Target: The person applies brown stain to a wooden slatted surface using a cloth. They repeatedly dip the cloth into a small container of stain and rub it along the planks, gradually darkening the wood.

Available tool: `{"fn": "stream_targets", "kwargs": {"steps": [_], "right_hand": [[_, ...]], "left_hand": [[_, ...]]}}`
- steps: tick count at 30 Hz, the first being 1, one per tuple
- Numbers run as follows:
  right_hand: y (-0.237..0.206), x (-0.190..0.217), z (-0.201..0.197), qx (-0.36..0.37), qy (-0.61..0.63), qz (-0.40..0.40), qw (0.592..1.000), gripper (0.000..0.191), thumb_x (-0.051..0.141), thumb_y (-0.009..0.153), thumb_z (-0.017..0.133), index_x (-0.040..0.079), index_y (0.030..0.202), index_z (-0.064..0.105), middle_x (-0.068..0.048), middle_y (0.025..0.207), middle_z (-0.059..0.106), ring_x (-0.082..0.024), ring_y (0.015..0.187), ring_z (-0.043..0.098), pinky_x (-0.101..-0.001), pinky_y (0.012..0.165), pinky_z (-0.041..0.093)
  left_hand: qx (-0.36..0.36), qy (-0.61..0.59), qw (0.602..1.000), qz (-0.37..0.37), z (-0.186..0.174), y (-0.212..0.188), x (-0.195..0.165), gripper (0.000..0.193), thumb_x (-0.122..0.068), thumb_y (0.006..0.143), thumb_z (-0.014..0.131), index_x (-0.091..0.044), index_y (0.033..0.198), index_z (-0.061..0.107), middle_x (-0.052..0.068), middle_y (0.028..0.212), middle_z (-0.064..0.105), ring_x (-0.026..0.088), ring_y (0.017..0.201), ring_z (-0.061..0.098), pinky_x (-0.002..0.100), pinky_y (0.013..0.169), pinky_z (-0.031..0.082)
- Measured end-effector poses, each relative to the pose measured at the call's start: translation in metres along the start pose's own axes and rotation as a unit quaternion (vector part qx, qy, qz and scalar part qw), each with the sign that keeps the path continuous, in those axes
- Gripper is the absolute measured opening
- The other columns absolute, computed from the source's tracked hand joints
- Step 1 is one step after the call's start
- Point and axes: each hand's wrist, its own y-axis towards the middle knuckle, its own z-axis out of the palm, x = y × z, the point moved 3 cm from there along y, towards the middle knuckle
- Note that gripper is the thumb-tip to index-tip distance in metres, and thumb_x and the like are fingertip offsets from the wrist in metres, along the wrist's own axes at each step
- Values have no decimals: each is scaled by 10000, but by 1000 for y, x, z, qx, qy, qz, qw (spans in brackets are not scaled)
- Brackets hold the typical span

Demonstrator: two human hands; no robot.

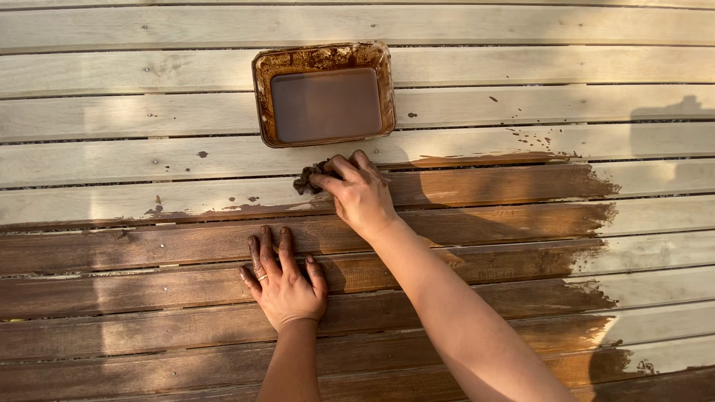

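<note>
My right hand (pixel 360 192) presses a dark, stain-soaked rag (pixel 307 179) onto a wooden plank, just below a rectangular tray (pixel 261 97) filled with brown stain. My left hand (pixel 283 280) lies flat with fingers spread on a stained plank nearer to me, holding nothing; its fingertips are smeared brown and one finger has a ring. The slatted wood surface (pixel 112 112) is bare and pale in its upper part and dark brown in its lower part.
Brown drips and splashes (pixel 532 138) dot the pale planks to the right of the tray. The stained area ends in a ragged edge (pixel 603 216) at the right. Narrow gaps run between the planks. Shadows fall at the far right.
</note>
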Motion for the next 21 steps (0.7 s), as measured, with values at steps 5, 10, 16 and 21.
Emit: {"fn": "stream_targets", "kwargs": {"steps": [5,10,16,21], "right_hand": [[-90,-143,-100,52,-104,69,991,426,-11,829,630,237,1152,757,37,1222,677,-276,1180,563,-441,977,607],[-155,-246,-202,49,-251,213,943,223,67,960,674,183,1113,787,27,1242,707,-240,1202,564,-414,1115,544],[-107,-99,-104,-97,-67,148,982,197,272,870,842,96,904,760,-70,1066,736,-301,1147,615,-454,1006,537],[-82,-36,-57,-45,17,101,994,241,133,813,836,95,1047,792,-69,1005,679,-305,1051,609,-429,913,553]], "left_hand": [[-9,-15,1000,1,-2,0,0,616,-434,972,408,-243,1557,380,60,1683,248,277,1578,130,623,1237,64],[-7,-17,1000,-2,-2,1,0,632,-435,950,420,-242,1551,388,60,1679,255,277,1573,136,626,1231,74],[-5,-10,1000,-5,-2,3,1,659,-419,919,439,-238,1550,387,58,1676,242,276,1564,133,630,1216,82],[-4,-12,1000,-5,-1,1,4,659,-429,928,442,-240,1557,386,57,1685,241,272,1575,126,628,1224,81]]}}
